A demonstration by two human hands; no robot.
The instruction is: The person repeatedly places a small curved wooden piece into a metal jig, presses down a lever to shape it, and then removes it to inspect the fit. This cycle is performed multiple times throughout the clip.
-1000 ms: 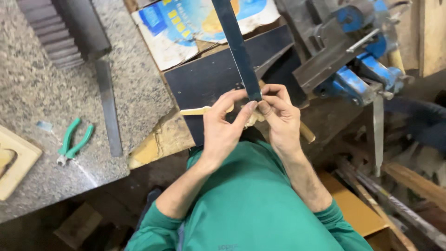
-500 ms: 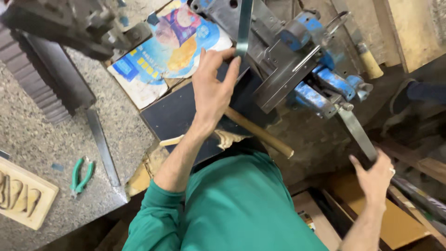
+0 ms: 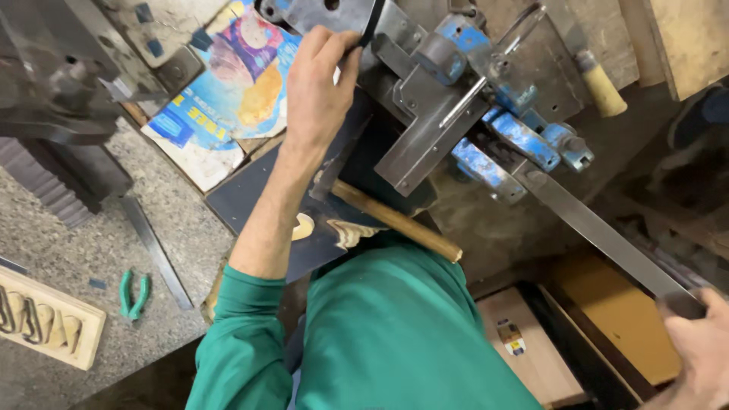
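My left hand (image 3: 315,83) reaches up to a grey and blue lever-operated metal press (image 3: 448,106) and pinches a thin dark metal strip (image 3: 370,19) at its top edge. My right hand (image 3: 695,349) sits at the lower right corner, closed around the end of the press's long steel lever (image 3: 600,228), which slants down from the blue hinge. A wooden-handled tool (image 3: 395,220) lies on a dark board (image 3: 250,205) under my left forearm. My green sleeves and chest fill the bottom of the view.
On the speckled stone counter (image 3: 83,250) lie green pliers (image 3: 133,292), a flat steel bar (image 3: 156,250) and a wooden form with cut-out slots (image 3: 45,319). A colourful printed card (image 3: 228,99) lies behind the board. Cardboard boxes (image 3: 531,342) stand below right.
Both hands held the strip together a second ago. My right hand has left it and taken the lever end at the lower right; my left hand has moved the strip up to the press.
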